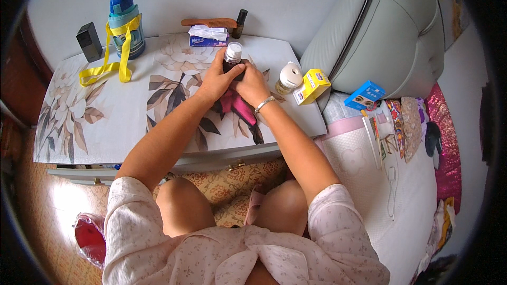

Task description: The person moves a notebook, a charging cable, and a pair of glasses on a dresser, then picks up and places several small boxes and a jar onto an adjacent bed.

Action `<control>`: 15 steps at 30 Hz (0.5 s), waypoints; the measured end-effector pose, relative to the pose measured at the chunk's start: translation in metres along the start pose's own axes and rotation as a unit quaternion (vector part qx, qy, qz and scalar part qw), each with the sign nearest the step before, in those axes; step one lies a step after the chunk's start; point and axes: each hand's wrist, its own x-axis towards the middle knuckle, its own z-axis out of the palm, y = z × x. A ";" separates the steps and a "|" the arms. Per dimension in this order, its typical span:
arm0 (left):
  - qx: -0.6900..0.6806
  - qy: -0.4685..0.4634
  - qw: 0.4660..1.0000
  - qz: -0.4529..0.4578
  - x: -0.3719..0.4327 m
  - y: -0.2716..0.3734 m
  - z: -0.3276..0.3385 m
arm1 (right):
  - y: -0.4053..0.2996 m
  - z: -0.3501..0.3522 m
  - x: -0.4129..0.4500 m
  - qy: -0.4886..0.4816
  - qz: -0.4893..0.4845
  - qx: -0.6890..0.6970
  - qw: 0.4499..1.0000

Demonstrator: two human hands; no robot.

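Both my hands are wrapped around a dark bottle [231, 63] with a white ribbed cap, which stands upright on or just above the tabletop; its base is hidden. My left hand [216, 77] grips its left side. On the other side my right hand [252, 85], with a silver bangle at the wrist, closes around it, the thumbs near each other. Under my right hand lies a pink and black cloth item [241, 109], partly covered. Just beyond the bottle sits a blue tissue pack [208, 40]. To the right are a white-topped liquid device [290, 75] and a yellow box [312, 87].
The flower-printed tabletop [119, 126] has slightly open drawers below. A blue water bottle [128, 35] with a yellow strap and a black box [89, 42] stand left. A wooden comb [210, 22] leans near a small dark bottle [239, 23]. A bed [344, 158] adjoins the right.
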 end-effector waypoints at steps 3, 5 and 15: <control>0.044 0.012 0.999 0.019 0.000 0.009 0.006 | 0.011 0.007 -0.002 0.048 -0.039 -0.052 0.997; 0.063 0.023 0.996 0.053 0.002 0.005 0.007 | 0.017 0.013 0.002 0.085 -0.069 -0.018 0.994; 0.082 0.042 0.995 0.049 0.013 -0.020 0.008 | 0.023 0.001 0.049 0.204 0.080 0.095 0.971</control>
